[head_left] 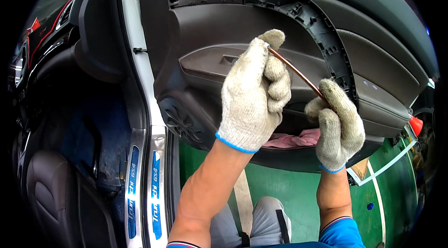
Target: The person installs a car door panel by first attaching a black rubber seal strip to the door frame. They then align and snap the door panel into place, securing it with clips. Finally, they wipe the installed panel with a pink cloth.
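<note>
Both my hands wear off-white knitted gloves with blue cuffs and are raised in front of an open car door. A thin copper-coloured rod (298, 73) slants between them. My left hand (252, 91) pinches its upper end, where a small pale tip shows by the thumb. The fingers of my right hand (340, 129) close on its lower end, which they partly hide. Behind my hands is the brown door panel (210, 26), with a bare black plastic strip (333, 47) curving along it. A pink cloth (296, 138) lies in the door pocket.
To the left are the car's door sill (157, 140) with blue-lettered plates, a dark seat (49, 192) and the dashboard. Green floor (275, 185) with pale lines lies below. At right are a red cone-like object (415, 124) and a small blue item (370, 206).
</note>
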A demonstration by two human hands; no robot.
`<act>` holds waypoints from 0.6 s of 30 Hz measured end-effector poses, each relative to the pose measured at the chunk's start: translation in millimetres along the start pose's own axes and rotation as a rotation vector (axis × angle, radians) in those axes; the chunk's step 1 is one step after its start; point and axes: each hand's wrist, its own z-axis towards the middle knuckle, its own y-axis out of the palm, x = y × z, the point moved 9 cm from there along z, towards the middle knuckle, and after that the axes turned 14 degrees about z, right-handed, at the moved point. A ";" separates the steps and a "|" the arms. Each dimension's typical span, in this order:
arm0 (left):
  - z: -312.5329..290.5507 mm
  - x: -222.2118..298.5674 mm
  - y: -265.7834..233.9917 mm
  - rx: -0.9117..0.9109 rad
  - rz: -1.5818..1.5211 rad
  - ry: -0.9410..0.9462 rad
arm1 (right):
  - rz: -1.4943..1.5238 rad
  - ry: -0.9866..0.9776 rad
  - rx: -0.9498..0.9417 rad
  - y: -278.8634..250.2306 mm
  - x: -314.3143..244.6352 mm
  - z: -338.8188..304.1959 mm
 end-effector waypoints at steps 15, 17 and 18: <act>37.5 1.9 12.5 -0.106 -0.035 -0.139 | -0.357 -0.279 -0.134 30.4 -36.7 43.5; 38.0 4.5 11.0 -0.091 -0.019 -0.162 | -0.374 -0.296 -0.094 35.1 -35.9 45.4; 37.9 4.3 10.3 -0.084 -0.018 -0.177 | -0.334 -0.298 -0.084 37.7 -36.5 46.6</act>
